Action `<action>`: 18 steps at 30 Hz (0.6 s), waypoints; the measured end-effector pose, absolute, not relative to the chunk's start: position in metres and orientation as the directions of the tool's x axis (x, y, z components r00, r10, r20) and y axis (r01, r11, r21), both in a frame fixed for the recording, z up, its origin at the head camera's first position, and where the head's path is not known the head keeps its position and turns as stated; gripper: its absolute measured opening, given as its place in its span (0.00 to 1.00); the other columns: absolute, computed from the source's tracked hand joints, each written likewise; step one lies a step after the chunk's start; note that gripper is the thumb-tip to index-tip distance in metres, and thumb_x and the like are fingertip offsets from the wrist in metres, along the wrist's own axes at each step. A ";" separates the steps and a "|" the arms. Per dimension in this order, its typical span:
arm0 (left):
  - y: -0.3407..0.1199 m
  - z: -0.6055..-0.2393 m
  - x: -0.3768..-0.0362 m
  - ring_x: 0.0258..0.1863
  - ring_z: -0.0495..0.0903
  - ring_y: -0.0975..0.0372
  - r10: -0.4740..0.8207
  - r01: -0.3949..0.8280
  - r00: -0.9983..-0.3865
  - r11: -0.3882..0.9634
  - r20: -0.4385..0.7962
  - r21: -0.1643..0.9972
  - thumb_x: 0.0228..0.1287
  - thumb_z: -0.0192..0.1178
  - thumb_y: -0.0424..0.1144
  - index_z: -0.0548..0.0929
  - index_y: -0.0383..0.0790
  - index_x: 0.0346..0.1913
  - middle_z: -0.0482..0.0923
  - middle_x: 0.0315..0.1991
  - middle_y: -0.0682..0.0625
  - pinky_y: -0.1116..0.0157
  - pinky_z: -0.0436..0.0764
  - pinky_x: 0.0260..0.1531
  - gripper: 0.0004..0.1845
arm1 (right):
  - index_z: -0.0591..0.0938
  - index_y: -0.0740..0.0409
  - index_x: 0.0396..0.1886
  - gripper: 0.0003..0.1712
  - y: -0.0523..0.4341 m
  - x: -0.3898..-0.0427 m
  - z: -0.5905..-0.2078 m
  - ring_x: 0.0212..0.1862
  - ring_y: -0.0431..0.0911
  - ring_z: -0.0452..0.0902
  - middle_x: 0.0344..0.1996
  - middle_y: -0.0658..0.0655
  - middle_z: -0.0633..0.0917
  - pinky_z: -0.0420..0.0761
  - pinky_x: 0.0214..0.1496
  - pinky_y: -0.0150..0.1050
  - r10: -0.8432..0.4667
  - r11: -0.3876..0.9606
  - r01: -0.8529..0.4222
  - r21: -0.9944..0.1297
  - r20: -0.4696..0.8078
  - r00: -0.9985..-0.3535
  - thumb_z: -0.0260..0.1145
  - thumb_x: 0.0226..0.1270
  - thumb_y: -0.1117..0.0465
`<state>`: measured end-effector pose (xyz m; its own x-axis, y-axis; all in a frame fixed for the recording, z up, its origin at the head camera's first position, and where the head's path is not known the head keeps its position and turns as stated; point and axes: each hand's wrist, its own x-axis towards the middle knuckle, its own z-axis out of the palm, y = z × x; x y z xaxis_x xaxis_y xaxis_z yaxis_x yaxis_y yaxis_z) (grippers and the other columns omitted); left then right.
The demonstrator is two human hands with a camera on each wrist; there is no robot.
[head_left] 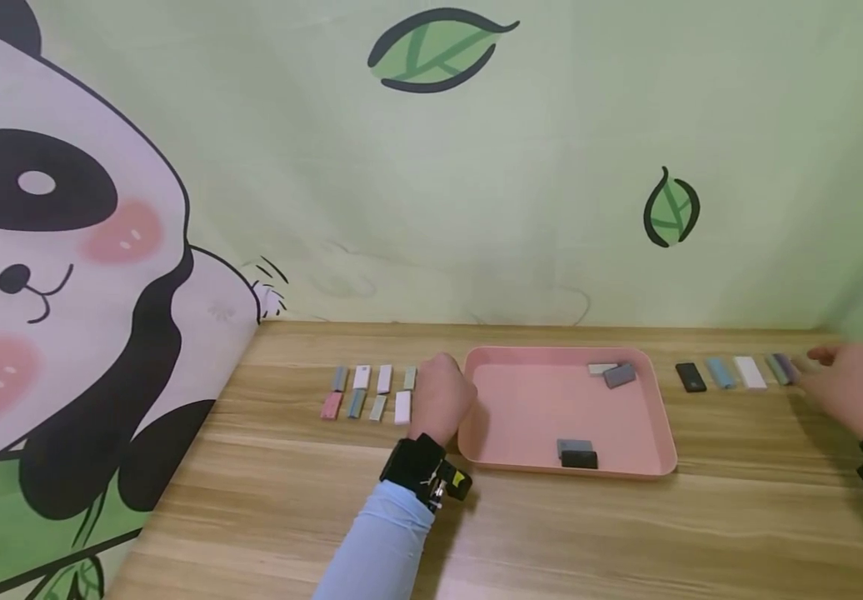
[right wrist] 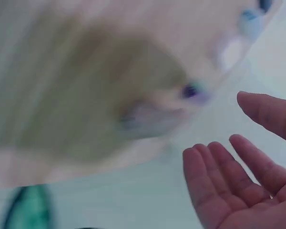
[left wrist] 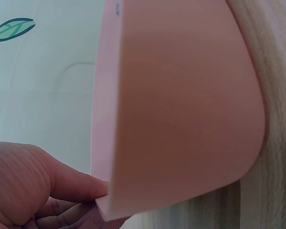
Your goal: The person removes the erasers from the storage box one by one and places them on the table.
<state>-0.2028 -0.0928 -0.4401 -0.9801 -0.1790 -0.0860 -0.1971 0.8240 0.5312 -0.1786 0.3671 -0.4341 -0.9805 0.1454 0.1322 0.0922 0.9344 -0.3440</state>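
My left hand is at the left rim of a pink tray. In the left wrist view its thumb and curled fingers pinch the tray's rim near a corner; the head view hides these fingertips. My right hand is over the table's right side, beside a green-and-purple block. The right wrist view shows the palm with fingers extended and thumb apart, nothing between them. A blurred greyish block lies on the table near that hand.
Small blocks lie in two rows left of the tray, among them a pink one. Inside the tray are a dark grey block and a black block. Black, blue and white blocks line up right of it.
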 end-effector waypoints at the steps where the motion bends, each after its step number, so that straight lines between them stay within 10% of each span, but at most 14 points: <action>1: -0.093 -0.440 -0.203 0.17 0.74 0.60 -0.177 -0.193 -0.981 0.826 -0.081 0.530 0.52 0.60 0.31 0.79 0.40 0.21 0.77 0.18 0.49 0.68 0.70 0.13 0.06 | 0.78 0.80 0.42 0.28 0.357 -0.180 -0.429 0.27 0.63 0.76 0.33 0.76 0.81 0.73 0.27 0.51 0.112 0.943 0.060 -0.327 0.144 -0.983 0.65 0.56 0.55; 10: -0.094 -0.441 -0.203 0.19 0.74 0.60 -0.176 -0.185 -0.982 0.827 -0.069 0.531 0.51 0.61 0.31 0.79 0.40 0.21 0.77 0.19 0.49 0.67 0.71 0.15 0.05 | 0.75 0.65 0.55 0.29 0.257 -0.188 -0.396 0.56 0.65 0.71 0.54 0.71 0.76 0.70 0.53 0.62 -0.244 0.903 -0.277 -0.328 0.139 -0.960 0.69 0.54 0.60; 18: -0.094 -0.437 -0.204 0.21 0.75 0.60 -0.159 -0.186 -0.983 0.843 -0.096 0.505 0.52 0.62 0.32 0.79 0.39 0.25 0.78 0.23 0.49 0.66 0.72 0.18 0.03 | 0.80 0.58 0.52 0.24 0.203 -0.199 -0.411 0.50 0.53 0.78 0.48 0.59 0.83 0.78 0.50 0.52 -0.488 0.819 -0.491 -0.298 0.088 -0.868 0.68 0.52 0.65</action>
<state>-0.2040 -0.0937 -0.4369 -0.9826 -0.1589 -0.0962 -0.1858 0.8427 0.5054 -0.1991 0.2027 -0.4110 -0.8682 -0.4882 0.0884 -0.4907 0.8188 -0.2978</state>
